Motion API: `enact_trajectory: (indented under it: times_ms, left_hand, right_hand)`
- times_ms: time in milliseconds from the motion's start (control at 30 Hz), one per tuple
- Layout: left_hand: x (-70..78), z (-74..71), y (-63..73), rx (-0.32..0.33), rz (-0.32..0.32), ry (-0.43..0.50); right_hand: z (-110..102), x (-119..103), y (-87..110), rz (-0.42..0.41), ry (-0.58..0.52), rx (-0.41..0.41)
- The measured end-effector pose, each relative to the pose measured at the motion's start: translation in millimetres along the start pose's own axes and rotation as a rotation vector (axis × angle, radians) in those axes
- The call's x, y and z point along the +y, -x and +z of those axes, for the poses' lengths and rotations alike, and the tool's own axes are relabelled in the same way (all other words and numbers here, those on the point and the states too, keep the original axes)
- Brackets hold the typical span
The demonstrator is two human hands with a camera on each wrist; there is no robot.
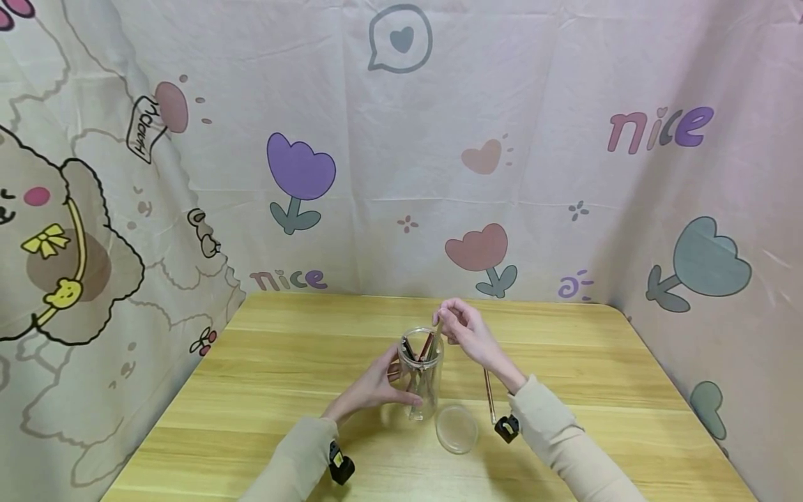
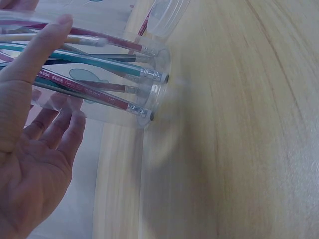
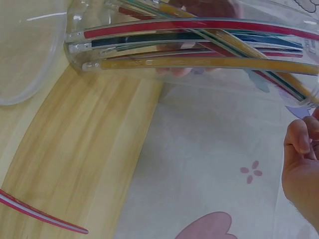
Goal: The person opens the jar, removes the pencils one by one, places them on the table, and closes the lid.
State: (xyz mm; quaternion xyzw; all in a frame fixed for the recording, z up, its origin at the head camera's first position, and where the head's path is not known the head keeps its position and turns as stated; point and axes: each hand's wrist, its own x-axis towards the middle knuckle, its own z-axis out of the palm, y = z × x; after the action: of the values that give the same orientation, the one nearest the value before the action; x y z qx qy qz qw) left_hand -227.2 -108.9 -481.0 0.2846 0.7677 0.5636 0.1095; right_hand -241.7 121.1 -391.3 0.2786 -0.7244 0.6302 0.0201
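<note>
A clear, open-topped jar [image 1: 429,390] stands upright on the table with several pencils in it, red, teal and yellow ones among them. My left hand [image 1: 376,383] grips the jar's side, thumb at the front and fingers behind. In the left wrist view the pencils' eraser ends, such as that of a red pencil [image 2: 89,90], rest near the jar's bottom. At the jar's mouth, my right hand [image 1: 467,335] pinches the upper end of a yellow pencil [image 3: 199,63], whose eraser end is down inside the jar. The right fingertips are partly cut off in the right wrist view.
A round clear lid [image 1: 456,429] lies on the table just right of the jar's base. Beyond it lies a loose red pencil [image 1: 488,394], partly covered by my right arm. A printed curtain [image 1: 389,174] hangs behind the wooden table [image 1: 301,335].
</note>
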Motion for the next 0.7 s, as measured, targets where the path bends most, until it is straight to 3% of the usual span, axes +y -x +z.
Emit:
enact_trajectory:
  times_ms: [200,433,700]
  left_hand:
    - [-0.4,0.3,-0.3,-0.004,-0.004,-0.002]
    - [-0.8,0.5,-0.7,-0.005,-0.001,0.001]
    - [-1.0,1.0,-0.4,0.004,-0.006,-0.027]
  right_hand:
    - [-0.8,-2.7,-1.7,-0.089,-0.067,0.012]
    - [-0.5,-10.1,-3.7,-0.139,-0.169,0.086]
    - [-2.5,-17.5,-4.7,-0.295,-0.169,0.178]
